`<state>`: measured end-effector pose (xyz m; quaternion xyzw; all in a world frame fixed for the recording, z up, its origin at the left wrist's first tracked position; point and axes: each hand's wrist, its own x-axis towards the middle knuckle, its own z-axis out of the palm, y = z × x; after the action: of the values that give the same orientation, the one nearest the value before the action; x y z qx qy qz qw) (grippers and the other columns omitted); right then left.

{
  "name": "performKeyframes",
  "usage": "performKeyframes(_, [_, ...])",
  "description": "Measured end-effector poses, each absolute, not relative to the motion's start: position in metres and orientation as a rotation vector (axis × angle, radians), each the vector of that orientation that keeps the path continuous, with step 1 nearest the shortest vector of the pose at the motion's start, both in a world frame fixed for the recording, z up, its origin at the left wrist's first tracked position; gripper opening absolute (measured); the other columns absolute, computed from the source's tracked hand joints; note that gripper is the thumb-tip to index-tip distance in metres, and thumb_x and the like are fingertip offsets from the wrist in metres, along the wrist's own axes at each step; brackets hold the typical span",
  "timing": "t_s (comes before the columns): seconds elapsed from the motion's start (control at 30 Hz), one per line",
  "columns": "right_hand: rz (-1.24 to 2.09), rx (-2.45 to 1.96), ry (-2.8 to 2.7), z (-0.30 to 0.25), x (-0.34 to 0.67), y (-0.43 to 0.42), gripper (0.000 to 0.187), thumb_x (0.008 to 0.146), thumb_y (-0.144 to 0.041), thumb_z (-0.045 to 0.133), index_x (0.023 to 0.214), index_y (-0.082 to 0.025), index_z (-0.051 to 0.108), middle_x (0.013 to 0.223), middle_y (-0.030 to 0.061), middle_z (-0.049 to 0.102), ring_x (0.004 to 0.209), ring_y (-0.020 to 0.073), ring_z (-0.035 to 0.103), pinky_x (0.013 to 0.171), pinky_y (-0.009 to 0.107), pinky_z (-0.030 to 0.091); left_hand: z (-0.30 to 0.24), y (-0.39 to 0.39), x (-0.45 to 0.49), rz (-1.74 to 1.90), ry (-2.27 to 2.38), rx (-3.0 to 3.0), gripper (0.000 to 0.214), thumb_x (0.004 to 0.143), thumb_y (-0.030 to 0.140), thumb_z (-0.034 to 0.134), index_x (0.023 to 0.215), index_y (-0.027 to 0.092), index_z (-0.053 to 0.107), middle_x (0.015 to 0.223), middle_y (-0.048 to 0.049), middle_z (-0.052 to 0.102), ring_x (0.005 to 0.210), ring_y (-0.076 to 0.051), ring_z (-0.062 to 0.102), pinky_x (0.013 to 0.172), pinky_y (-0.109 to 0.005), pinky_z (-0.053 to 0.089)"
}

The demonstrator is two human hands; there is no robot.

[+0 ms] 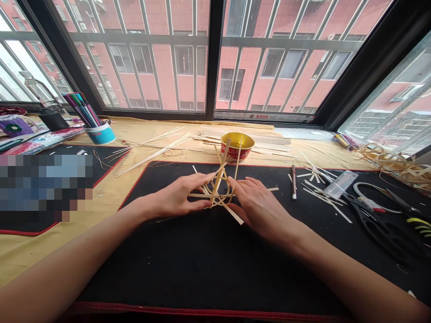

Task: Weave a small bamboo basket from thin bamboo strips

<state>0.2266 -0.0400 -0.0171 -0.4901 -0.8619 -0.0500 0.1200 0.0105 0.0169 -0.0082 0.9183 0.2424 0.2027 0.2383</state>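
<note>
Between my two hands stands a small woven frame of pale bamboo strips (pixel 218 190), with a ring in its middle and strip ends sticking out upward and sideways. My left hand (pixel 188 195) grips its left side, the thumb low and the fingers behind the strips. On the right side my right hand (pixel 251 199) pinches the frame, index finger near the ring and thumb underneath. The frame is just above or on the black mat (pixel 188 264); I cannot tell which. Some of the strips are hidden behind my fingers.
Behind the frame is a red and gold bowl (pixel 236 154). Loose strips (pixel 161 146) lie at the back left. To the right are a pen (pixel 294 181), cut strips (pixel 325 197), pliers (pixel 370 220) and coiled strips (pixel 387 161). A blue cup (pixel 100 133) of pens stands left.
</note>
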Motion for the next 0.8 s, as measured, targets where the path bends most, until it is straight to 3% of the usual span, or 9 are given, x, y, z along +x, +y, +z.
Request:
performKeyframes(0.23, [-0.190,-1.378,-2.491,-0.020,0.227,-0.041,0.035,0.084,-0.018,0.058,0.117,-0.010,0.051,0.102,0.0141,0.066,0.099,0.0263,0.062,0.098,0.050,0.041,-0.011,0.019,0.011,0.565,0.660,2.504,0.067,0.071,0.026,0.074,0.133,0.015,0.049,0.132,-0.0151,0.055,0.121,-0.027,0.053,0.104,-0.040,0.044])
performKeyframes(0.43, [-0.223,-1.343,-2.419,-0.026,0.227,-0.040,0.040,0.082,-0.017,0.060,0.120,-0.010,0.049,0.104,0.0137,0.066,0.101,0.0261,0.062,0.100,0.050,0.040,-0.015,0.020,0.012,0.633,0.659,2.460,0.062,0.073,0.022,0.071,0.132,0.016,0.050,0.124,-0.0124,0.061,0.111,-0.023,0.060,0.094,-0.035,0.052])
performKeyframes(0.63, [-0.205,-1.315,-2.385,-0.029,0.228,-0.037,0.036,0.081,-0.017,0.060,0.116,-0.013,0.051,0.101,0.0113,0.068,0.097,0.0240,0.064,0.102,0.049,0.040,-0.014,0.021,0.011,0.622,0.657,2.493,0.056,0.074,0.026,0.071,0.126,0.013,0.056,0.127,-0.0157,0.060,0.117,-0.025,0.058,0.098,-0.037,0.049])
performKeyframes(0.8, [-0.231,-1.375,-2.430,-0.027,0.226,-0.040,0.038,0.082,-0.016,0.059,0.118,-0.008,0.051,0.097,0.0121,0.068,0.095,0.0238,0.065,0.103,0.049,0.039,-0.014,0.020,0.012,0.635,0.667,2.460,0.057,0.076,0.027,0.068,0.129,0.013,0.054,0.128,-0.0152,0.059,0.113,-0.025,0.060,0.095,-0.036,0.052])
